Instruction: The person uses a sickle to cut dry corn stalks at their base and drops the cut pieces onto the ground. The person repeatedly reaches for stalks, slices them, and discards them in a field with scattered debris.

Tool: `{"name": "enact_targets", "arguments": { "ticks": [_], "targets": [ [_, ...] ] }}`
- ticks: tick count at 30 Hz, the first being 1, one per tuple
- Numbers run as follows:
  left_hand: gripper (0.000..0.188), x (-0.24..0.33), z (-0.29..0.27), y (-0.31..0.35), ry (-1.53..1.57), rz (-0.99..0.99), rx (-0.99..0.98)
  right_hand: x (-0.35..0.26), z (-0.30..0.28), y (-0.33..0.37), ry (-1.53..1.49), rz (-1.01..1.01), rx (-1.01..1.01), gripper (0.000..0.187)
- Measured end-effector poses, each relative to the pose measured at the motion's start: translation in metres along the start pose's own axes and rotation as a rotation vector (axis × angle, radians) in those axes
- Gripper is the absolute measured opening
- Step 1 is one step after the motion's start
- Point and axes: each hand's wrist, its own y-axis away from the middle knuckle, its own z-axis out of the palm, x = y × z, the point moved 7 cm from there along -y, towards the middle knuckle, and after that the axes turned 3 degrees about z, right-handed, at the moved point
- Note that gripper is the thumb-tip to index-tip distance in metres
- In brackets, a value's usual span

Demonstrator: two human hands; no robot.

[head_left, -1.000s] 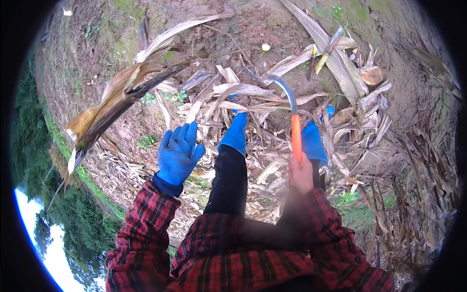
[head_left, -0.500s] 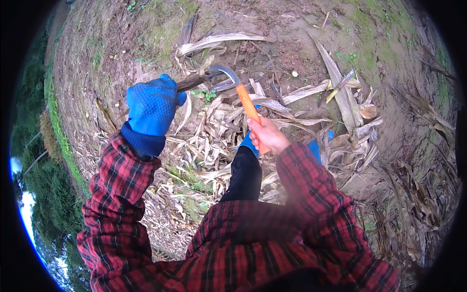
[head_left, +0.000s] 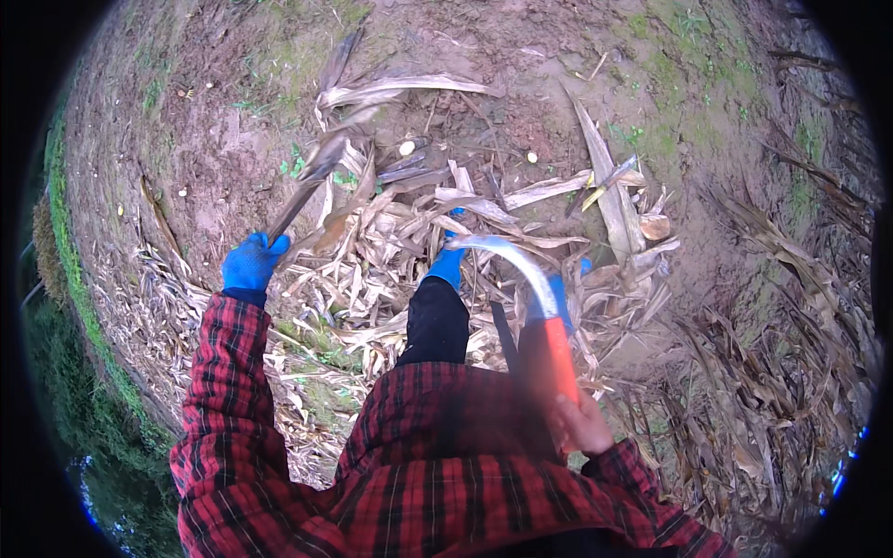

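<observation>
My left hand (head_left: 249,264), in a blue glove, is closed around a dry brown corn stalk (head_left: 302,195). The stalk slants up and to the right from my fist over the ground. My bare right hand (head_left: 582,423) is near my body, wrapped round the orange handle of a sickle (head_left: 556,358). Its curved steel blade (head_left: 507,251) points up and to the left, in front of my feet and apart from the stalk. The handle and fingers are slightly blurred.
A heap of dry corn husks and leaves (head_left: 372,246) lies around my blue boots (head_left: 448,265). Long dry leaves (head_left: 600,177) lie ahead on bare soil. More dry stalks (head_left: 744,418) pile up at the right. Green plants (head_left: 65,372) edge the left side.
My right hand has drawn the sickle down toward my body, away from the stalk. My left hand has moved lower and left, still gripping the stalk, more of which now shows.
</observation>
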Motion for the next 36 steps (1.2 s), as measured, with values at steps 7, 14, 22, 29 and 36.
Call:
{"name": "enact_targets", "arguments": {
  "ticks": [7,14,22,29,36],
  "targets": [
    [0.069,0.015,0.12,0.041,-0.241,0.072,-0.423,-0.015,-0.045,-0.026,-0.104,-0.123,0.407,0.025],
    [0.065,0.259,-0.014,-0.026,0.038,0.634,0.422,-0.069,0.008,-0.104,0.009,-0.175,0.272,0.024],
    [0.042,0.279,0.047,-0.125,-0.157,0.166,-0.176,-0.14,0.024,-0.261,0.103,-0.147,0.058,0.02],
    [0.034,0.275,0.058,-0.129,-0.111,0.194,-0.02,-0.152,0.061,-0.38,0.212,-0.045,0.028,0.025],
    [0.057,0.214,0.126,-0.104,0.08,0.122,-0.096,-0.073,-0.005,-0.199,-0.078,0.042,0.087,0.016]
  ]
}}
